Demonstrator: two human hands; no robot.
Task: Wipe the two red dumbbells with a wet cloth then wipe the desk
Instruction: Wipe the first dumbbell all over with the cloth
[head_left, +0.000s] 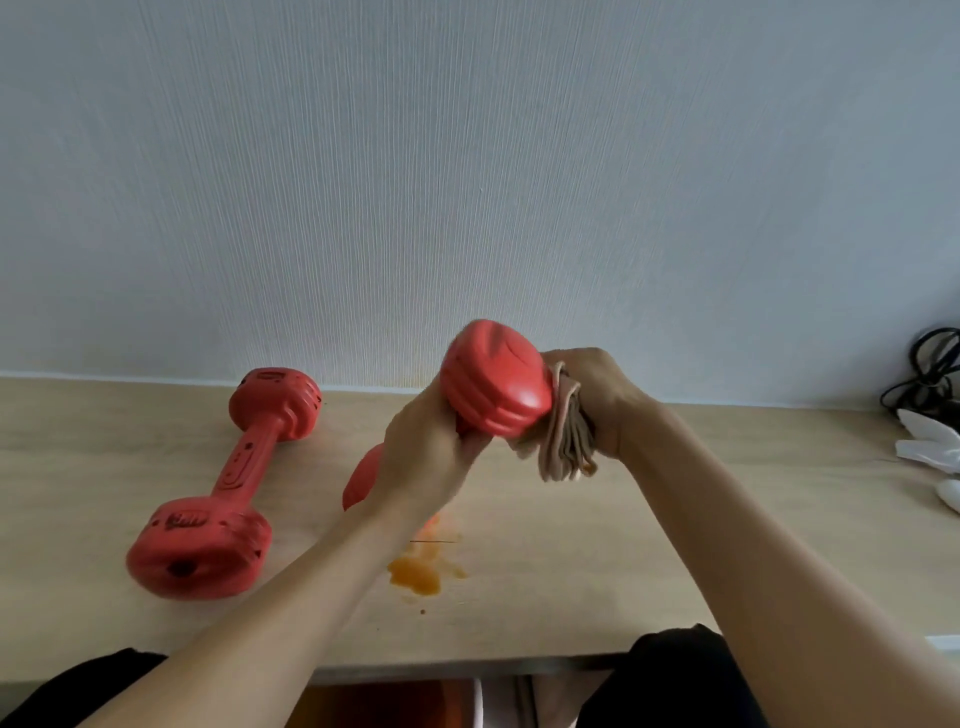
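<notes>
My left hand (423, 457) grips the handle of a red dumbbell (493, 376) and holds it tilted above the desk; its upper head points away from me and its lower head peeks out behind my wrist. My right hand (597, 395) clutches a folded beige cloth (563, 441) pressed against the right side of the upper head. A second red dumbbell (228, 483) lies on the light wooden desk (675, 545) to the left, with dark specks on it.
An orange stain (418, 571) is on the desk below the lifted dumbbell. Black cables (930, 374) and white objects (935, 447) sit at the right end. A pale wall rises behind the desk. The desk's front edge is close to my body.
</notes>
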